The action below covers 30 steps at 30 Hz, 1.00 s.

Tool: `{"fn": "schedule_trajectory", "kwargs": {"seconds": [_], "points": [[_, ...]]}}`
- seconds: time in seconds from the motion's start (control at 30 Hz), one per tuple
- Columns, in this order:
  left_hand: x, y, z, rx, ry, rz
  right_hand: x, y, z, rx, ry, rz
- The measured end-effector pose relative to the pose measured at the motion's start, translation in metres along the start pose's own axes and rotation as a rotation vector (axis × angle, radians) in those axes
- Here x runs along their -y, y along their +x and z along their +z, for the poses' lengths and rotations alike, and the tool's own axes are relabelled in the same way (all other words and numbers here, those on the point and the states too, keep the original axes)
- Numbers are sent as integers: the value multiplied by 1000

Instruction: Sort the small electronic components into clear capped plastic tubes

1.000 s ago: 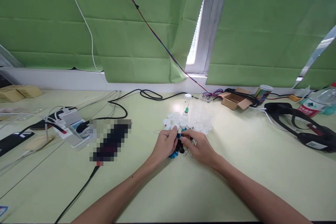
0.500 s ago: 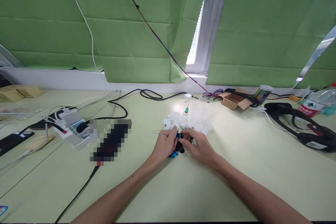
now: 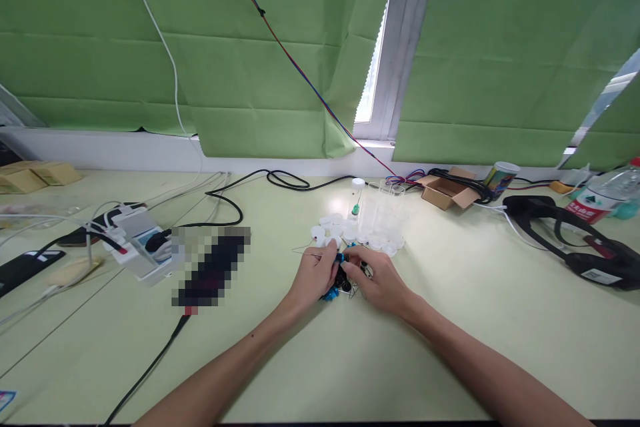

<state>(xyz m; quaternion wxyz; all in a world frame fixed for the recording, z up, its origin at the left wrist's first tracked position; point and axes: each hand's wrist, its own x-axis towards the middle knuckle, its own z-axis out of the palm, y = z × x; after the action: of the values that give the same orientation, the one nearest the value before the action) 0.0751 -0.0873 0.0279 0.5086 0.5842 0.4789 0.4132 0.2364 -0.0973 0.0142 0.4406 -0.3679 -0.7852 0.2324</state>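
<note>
Hands (image 3: 314, 275) (image 3: 379, 280) pinch blue part (image 3: 341, 258) between them.

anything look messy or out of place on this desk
Nothing is spilled or broken. White caps lie loose beside the clear vials, and small blue and black parts sit in a heap under the left hand and right hand.

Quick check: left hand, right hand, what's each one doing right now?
Left hand: pinched shut on a thin wire lead.
Right hand: fingers closed around small blue and black parts.
</note>
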Motion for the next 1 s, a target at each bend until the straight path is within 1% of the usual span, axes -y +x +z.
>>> {"fn": "schedule_trajectory", "kwargs": {"seconds": [0.1,0.4,0.6,0.73,0.87,1.0], "points": [[1,0,0,-2,-1,-8,0,-1,0,-10,38,-18],[3,2,1,2,4,-9,2,0,0,-27,22,-41],[5,2,0,65,-20,-19,0,0,0,4,-42,-22],[6,2,0,95,-60,-4,-2,0,0,31,-35,2],[4,2,1,106,-122,-24,-2,0,1,2,16,6],[0,1,2,86,-175,-66,-1,-2,1,-31,97,-34]]}}
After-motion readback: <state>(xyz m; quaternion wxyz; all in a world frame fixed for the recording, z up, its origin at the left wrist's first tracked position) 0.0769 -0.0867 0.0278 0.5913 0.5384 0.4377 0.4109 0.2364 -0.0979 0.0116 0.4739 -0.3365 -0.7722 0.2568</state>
